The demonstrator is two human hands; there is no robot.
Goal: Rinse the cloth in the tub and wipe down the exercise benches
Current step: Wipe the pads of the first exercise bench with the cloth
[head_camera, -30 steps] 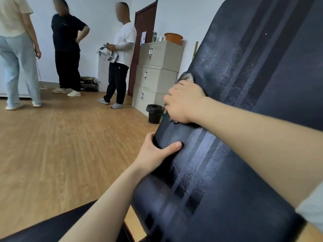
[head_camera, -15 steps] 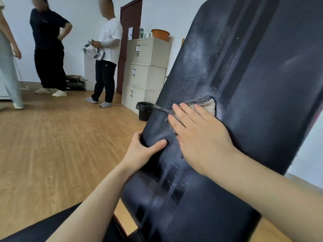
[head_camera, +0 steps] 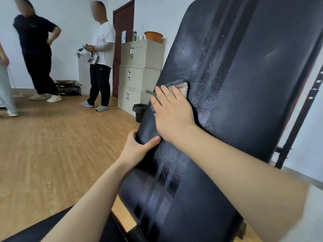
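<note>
Right hand (head_camera: 172,116) flat on the tilted black bench backrest (head_camera: 236,105), fingers spread and extended, palm pressing the cloth (head_camera: 178,84) against the pad. Cloth sits near the backrest's left edge, about mid-height; only its top shows above the fingertips, a cream fuzzy face with a black-and-white woven border, and a thin corner sticks out past the pad's left edge. Rest of the cloth hidden under the hand.

Left hand (head_camera: 138,147) clamps the backrest's left edge just below the right hand: thumb across the front face, other fingers wrapped behind, out of sight. Thumb tip nearly touches the right wrist.

Backrest leans up and away, with lengthwise stripes down its middle and worn, crackled patches to the right of the cloth. Dark metal frame (head_camera: 300,119) with holes shows behind the backrest's right edge. A black padded seat (head_camera: 35,231) shows at the bottom left, below the backrest.

Left of the backrest, on the wood floor (head_camera: 52,154): a black bin (head_camera: 139,111) with a liner, touching or just behind the pad's edge. Beyond it a beige cabinet (head_camera: 141,70) of 3 stacked units, an orange basin (head_camera: 153,36) on top. A dark door (head_camera: 124,41) to the cabinet's left. 2 people stand farther left, 1 in a white shirt (head_camera: 103,44), 1 in black (head_camera: 35,41); part of a 3rd at the frame edge.
</note>
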